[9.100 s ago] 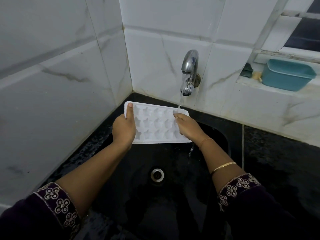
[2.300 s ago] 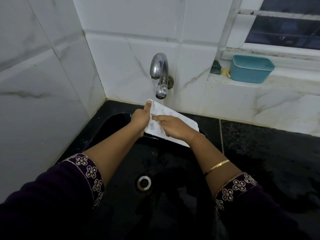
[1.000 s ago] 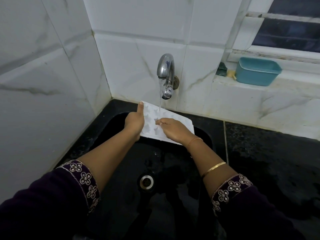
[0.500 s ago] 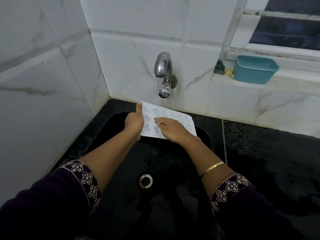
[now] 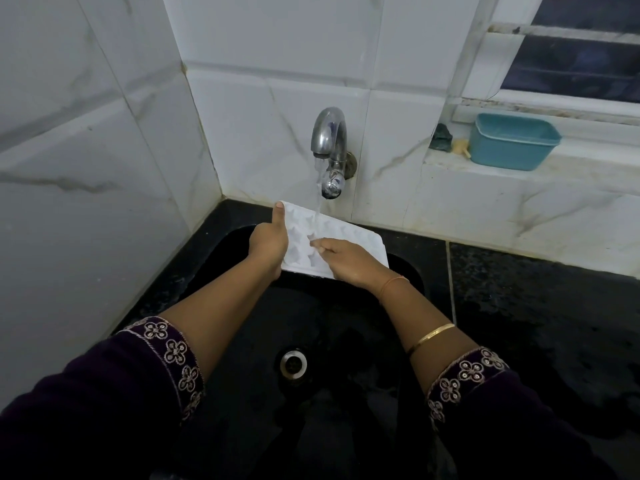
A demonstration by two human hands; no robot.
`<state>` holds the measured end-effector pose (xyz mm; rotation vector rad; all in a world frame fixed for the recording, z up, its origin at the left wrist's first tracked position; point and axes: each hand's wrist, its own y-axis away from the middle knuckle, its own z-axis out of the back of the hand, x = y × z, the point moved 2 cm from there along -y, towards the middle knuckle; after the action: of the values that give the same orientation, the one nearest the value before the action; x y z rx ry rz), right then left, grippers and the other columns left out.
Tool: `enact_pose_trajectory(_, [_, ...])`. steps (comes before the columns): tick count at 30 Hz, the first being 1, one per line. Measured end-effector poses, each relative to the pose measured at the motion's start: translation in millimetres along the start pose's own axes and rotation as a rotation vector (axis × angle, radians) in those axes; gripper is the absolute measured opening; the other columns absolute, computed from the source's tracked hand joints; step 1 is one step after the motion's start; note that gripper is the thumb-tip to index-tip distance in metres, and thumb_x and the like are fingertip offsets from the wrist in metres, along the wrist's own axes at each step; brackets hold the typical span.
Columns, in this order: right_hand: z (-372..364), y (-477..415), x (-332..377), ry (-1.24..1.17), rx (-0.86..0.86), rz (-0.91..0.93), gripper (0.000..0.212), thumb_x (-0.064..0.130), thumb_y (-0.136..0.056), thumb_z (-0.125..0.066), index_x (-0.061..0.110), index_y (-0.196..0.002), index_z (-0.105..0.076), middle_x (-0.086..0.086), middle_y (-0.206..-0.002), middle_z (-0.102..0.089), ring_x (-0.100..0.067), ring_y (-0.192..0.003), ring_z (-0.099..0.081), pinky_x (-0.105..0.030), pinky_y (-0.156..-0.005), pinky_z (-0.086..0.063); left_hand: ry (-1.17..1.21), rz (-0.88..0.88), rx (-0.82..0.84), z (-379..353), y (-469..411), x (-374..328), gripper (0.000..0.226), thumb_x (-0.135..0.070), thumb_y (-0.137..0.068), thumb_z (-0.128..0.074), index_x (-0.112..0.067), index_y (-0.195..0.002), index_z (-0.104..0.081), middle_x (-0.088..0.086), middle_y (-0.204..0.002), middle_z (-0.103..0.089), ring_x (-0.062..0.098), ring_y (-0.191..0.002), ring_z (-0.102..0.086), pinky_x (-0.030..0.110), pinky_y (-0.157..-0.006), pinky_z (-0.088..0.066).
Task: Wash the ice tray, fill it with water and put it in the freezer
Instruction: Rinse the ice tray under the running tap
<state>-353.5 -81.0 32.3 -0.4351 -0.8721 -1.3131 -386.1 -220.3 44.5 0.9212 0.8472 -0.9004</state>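
A white ice tray [image 5: 356,238] with star-shaped cells is held over the black sink [image 5: 408,271], under the steel tap [image 5: 328,140]. A thin stream of water [image 5: 318,192] falls from the tap onto the tray's far part. My left hand [image 5: 268,242] grips the tray's left end, thumb lying along its top edge. My right hand [image 5: 346,259] lies on the tray's middle, fingertips pressed into the cells. The tray's near right part is hidden under my right hand.
The sink drain [image 5: 293,363] lies below the hands. Wet black counter [image 5: 540,306] stretches to the right. A teal plastic tub [image 5: 514,142], a dark scrubber [image 5: 441,136] and a small yellow piece sit on the window ledge. White tiled walls close the left and back.
Over the last second both hands have kept their hold and the tray stays under the tap. My right fingers have shifted slightly across the cells. Water keeps running.
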Motion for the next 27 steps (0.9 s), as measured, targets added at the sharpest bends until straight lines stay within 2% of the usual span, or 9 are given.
enact_pose_trajectory(4, [4.9,-2.4,-5.8,0.129,-0.043,-0.012,0.035,0.031,-0.1,-0.032,0.03,-0.124,-0.057,0.013,-0.14,-0.05,-0.014,-0.129,-0.045,-0.034,-0.108,-0.034,0.02,0.01,0.024,-2.8,-0.6,5.3,0.067,-0.06,-0.094,-0.031,-0.001,-0.111,-0.059,0.011,-0.103,-0.061,0.025,-0.089,-0.058,0.036,-0.082,-0.051])
enact_pose_trajectory(8, [2.5,-2.1,-1.2,0.168,-0.112,0.016,0.034,0.026,-0.1,-0.03,0.027,-0.118,-0.058,0.012,-0.138,-0.052,-0.015,-0.126,-0.047,-0.035,-0.104,-0.038,0.034,0.013,0.026,-3.4,1.7,3.6,0.068,-0.059,-0.095,-0.029,0.0,-0.112,-0.058,0.005,-0.09,-0.057,0.023,-0.086,-0.056,0.034,-0.078,-0.049])
enact_pose_trajectory(11, [-1.4,-2.2,3.5,0.04,-0.104,0.029,0.031,0.023,-0.101,-0.032,0.016,-0.114,-0.06,0.005,-0.137,-0.053,-0.016,-0.121,-0.05,-0.026,-0.099,-0.037,-0.002,-0.006,0.004,-2.9,3.1,2.0,0.065,-0.057,-0.096,-0.028,-0.001,-0.11,-0.058,0.003,-0.085,-0.053,0.022,-0.085,-0.053,0.031,-0.074,-0.043])
enact_pose_trajectory(15, [-1.9,2.2,-0.2,-0.072,-0.002,0.007,0.035,0.024,-0.101,-0.033,0.017,-0.128,-0.056,0.01,-0.136,-0.052,0.002,-0.092,-0.053,-0.014,-0.084,-0.037,-0.029,-0.006,-0.018,-0.5,1.1,5.0,0.065,-0.058,-0.096,-0.029,-0.001,-0.105,-0.058,0.002,-0.08,-0.051,0.022,-0.083,-0.052,0.031,-0.073,-0.042])
enact_pose_trajectory(16, [-0.8,2.7,-1.6,-0.03,0.026,0.005,0.036,0.024,-0.101,-0.033,0.019,-0.131,-0.053,0.011,-0.134,-0.052,0.002,-0.096,-0.054,-0.014,-0.087,-0.038,-0.032,-0.002,-0.017,-0.3,0.4,6.3,0.065,-0.058,-0.096,-0.029,-0.001,-0.103,-0.058,0.003,-0.081,-0.052,0.021,-0.082,-0.053,0.031,-0.073,-0.042])
enact_pose_trajectory(19, [3.7,1.3,-4.9,0.156,0.018,0.007,0.037,0.029,-0.101,-0.031,0.027,-0.132,-0.052,0.011,-0.143,-0.046,-0.014,-0.13,-0.043,-0.031,-0.109,-0.033,-0.035,0.007,-0.016,-1.7,0.4,8.7,0.06,-0.058,-0.096,-0.029,-0.005,-0.099,-0.056,0.002,-0.079,-0.052,0.018,-0.074,-0.051,0.032,-0.073,-0.044])
enact_pose_trajectory(22, [5.4,2.0,-3.7,0.242,-0.062,0.019,0.035,0.032,-0.101,-0.03,0.034,-0.127,-0.054,0.014,-0.142,-0.048,-0.016,-0.128,-0.046,-0.037,-0.106,-0.037,0.008,0.024,-0.018,-2.2,-1.2,10.4,0.064,-0.06,-0.095,-0.029,-0.003,-0.104,-0.057,0.006,-0.09,-0.056,0.023,-0.083,-0.054,0.035,-0.082,-0.049])
enact_pose_trajectory(24, [1.9,0.8,-3.6,0.204,-0.078,0.029,0.035,0.03,-0.101,-0.03,0.033,-0.128,-0.053,0.014,-0.142,-0.047,-0.015,-0.129,-0.045,-0.035,-0.106,-0.037,0.018,0.026,-0.026,-1.4,-1.5,10.4,0.063,-0.06,-0.095,-0.028,-0.004,-0.098,-0.057,0.004,-0.082,-0.054,0.023,-0.081,-0.055,0.035,-0.08,-0.049])
enact_pose_trajectory(27, [-7.8,-0.9,-2.0,0.043,-0.048,0.04,0.037,0.026,-0.102,-0.032,0.022,-0.133,-0.051,0.009,-0.146,-0.043,-0.013,-0.135,-0.039,-0.023,-0.107,-0.028,-0.009,0.013,-0.041,-0.8,-0.4,9.4,0.06,-0.059,-0.096,-0.028,-0.006,-0.08,-0.051,0.001,-0.073,-0.049,0.016,-0.066,-0.049,0.033,-0.071,-0.043])
